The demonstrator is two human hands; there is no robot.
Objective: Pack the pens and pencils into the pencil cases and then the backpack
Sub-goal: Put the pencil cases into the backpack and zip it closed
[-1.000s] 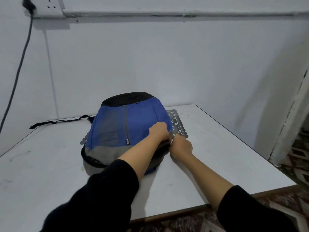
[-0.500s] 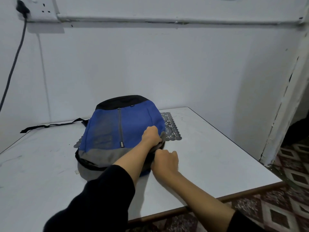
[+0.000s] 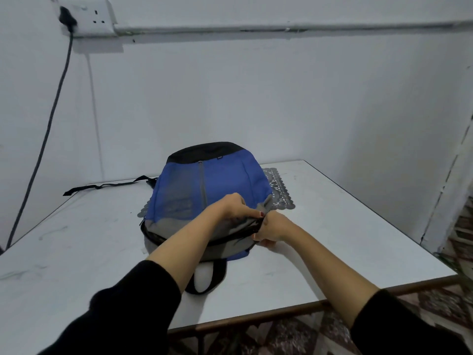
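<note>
A blue, grey and black backpack (image 3: 204,185) lies flat on the white table (image 3: 345,226), its top end toward me. My left hand (image 3: 236,206) pinches the grey fabric along the zipper line at the backpack's near right corner. Just to its right, my right hand (image 3: 272,228) grips the same corner at the zipper, fingers curled; the zipper pull itself is hidden. A dark gap shows along the zipper on the near left side. No pens, pencils or pencil cases are in view.
A patterned lace mat (image 3: 279,193) lies under the backpack's right side. A black strap (image 3: 107,185) trails left across the table, and the carry loop (image 3: 207,280) lies toward me. A wall socket with cable (image 3: 67,19) is at upper left. Patterned floor (image 3: 455,239) lies beyond the table's right edge.
My right hand has shifted along the backpack's near right corner while the left keeps pinching the fabric. The camera view has swung right.
</note>
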